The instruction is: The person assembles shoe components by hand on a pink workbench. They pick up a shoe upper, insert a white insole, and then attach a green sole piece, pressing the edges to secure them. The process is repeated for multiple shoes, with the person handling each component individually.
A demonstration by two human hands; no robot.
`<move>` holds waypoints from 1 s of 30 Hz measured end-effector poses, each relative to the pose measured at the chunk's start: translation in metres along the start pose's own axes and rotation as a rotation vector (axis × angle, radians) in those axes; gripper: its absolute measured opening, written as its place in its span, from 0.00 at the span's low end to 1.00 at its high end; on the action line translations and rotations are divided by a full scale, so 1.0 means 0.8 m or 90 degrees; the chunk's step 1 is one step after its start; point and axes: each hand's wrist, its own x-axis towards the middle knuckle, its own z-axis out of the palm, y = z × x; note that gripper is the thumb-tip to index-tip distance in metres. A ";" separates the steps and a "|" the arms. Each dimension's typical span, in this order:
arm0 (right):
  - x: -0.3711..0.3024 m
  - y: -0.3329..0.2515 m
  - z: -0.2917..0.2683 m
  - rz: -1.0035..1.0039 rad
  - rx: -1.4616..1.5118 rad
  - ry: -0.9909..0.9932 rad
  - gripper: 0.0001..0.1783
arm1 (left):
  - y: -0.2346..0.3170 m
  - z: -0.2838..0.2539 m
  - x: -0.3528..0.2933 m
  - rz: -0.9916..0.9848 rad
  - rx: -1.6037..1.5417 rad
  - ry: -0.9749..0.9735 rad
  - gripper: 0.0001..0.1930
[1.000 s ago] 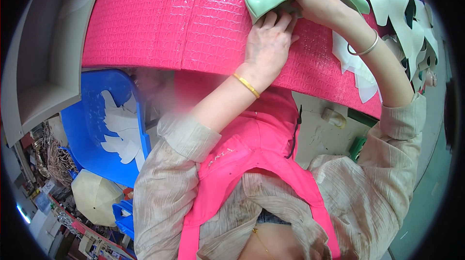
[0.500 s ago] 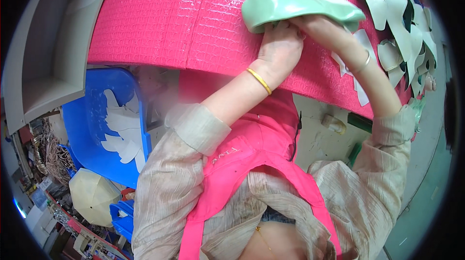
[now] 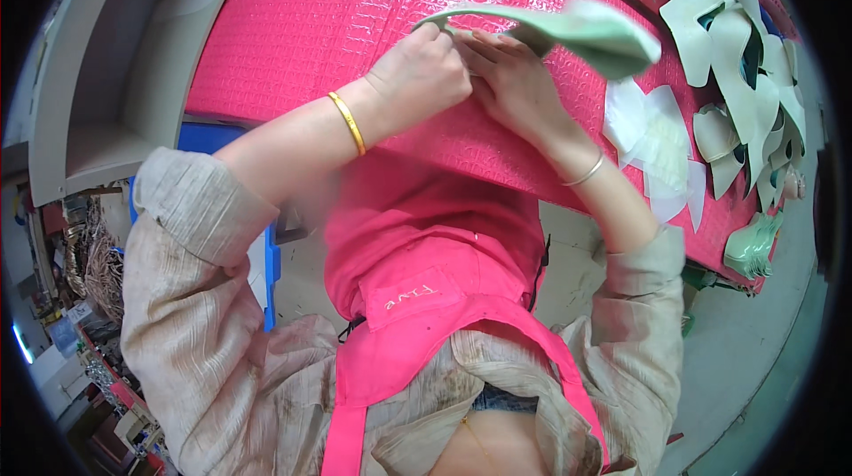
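A mint-green shoe upper [image 3: 577, 31] is raised over the pink-covered table [image 3: 302, 41], its right part blurred by motion. My left hand [image 3: 421, 73] is closed, pinching the left end of its edge between thumb and bent fingers. Close beside it, my right hand [image 3: 516, 86] grips the lower edge, fingers lying over the material and the thumb side toward the left hand. What lies between the two hands is partly hidden by the fingers.
Thin white sheets [image 3: 655, 143] lie on the table right of my right hand. Beyond them are piled pale-green cut pieces [image 3: 732, 46] and a small green stack [image 3: 753, 245] at the corner. A grey shelf unit [image 3: 106, 103] stands at the left, with a blue chair [image 3: 209, 137] partly hidden under my left arm.
The shoe upper has turned over, from rounded outer side up to its edge and inside showing. My left hand has moved left along it, and my right hand has shifted left and lower.
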 end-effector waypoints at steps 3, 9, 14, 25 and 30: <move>-0.007 0.016 -0.074 -0.095 -0.160 -0.223 0.06 | 0.023 -0.014 0.000 0.032 -0.126 0.161 0.05; -0.054 -0.009 -0.126 -0.246 -0.395 -0.354 0.05 | 0.095 -0.013 0.016 0.032 -0.308 0.094 0.15; -0.059 -0.006 -0.117 -0.211 -0.385 -0.295 0.08 | 0.095 0.038 0.004 -0.133 -0.500 0.168 0.21; 0.036 -0.026 -0.202 -0.059 -0.046 0.057 0.22 | 0.092 -0.026 0.036 -0.358 -1.372 0.347 0.14; 0.037 0.006 -0.116 0.091 0.275 0.005 0.24 | 0.135 -0.033 -0.022 -0.491 -1.790 0.586 0.19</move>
